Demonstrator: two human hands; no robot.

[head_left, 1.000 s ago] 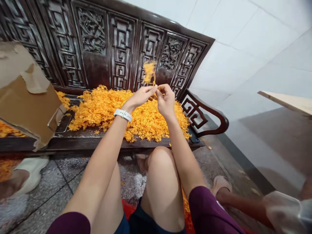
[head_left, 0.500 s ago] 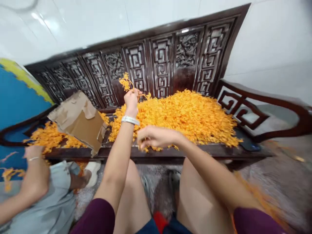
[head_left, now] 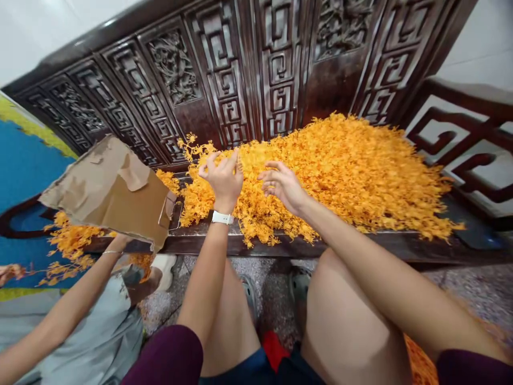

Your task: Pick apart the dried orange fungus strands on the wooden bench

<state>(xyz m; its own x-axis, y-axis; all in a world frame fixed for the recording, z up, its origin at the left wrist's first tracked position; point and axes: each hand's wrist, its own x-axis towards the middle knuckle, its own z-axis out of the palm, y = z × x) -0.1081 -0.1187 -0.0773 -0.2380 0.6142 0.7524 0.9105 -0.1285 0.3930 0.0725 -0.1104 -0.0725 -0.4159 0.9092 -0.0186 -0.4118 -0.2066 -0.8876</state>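
A broad pile of small orange flower-like pieces (head_left: 340,171) covers the dark wooden bench seat in front of me. My left hand (head_left: 224,179), with a white band on its wrist, hovers over the left part of the pile, its fingers bent but apart. Just beyond its fingertips an orange strand (head_left: 194,149) sticks up against the bench back; I see no grip on it. My right hand (head_left: 284,187) reaches over the middle of the pile, fingers apart and slightly curled, with nothing visible in them.
Left of the pile a torn cardboard box (head_left: 120,192) stands tilted on the bench (head_left: 208,243). Further left, a co-worker's arm (head_left: 88,280) reaches behind the box, near more orange pieces (head_left: 72,240). The carved bench back (head_left: 276,69) rises behind; a dark phone-like slab (head_left: 476,230) lies at right.
My left hand has let go of the orange strand it held raised and come lower. My right hand has moved forward and right over the pile. The view has moved closer to the bench.
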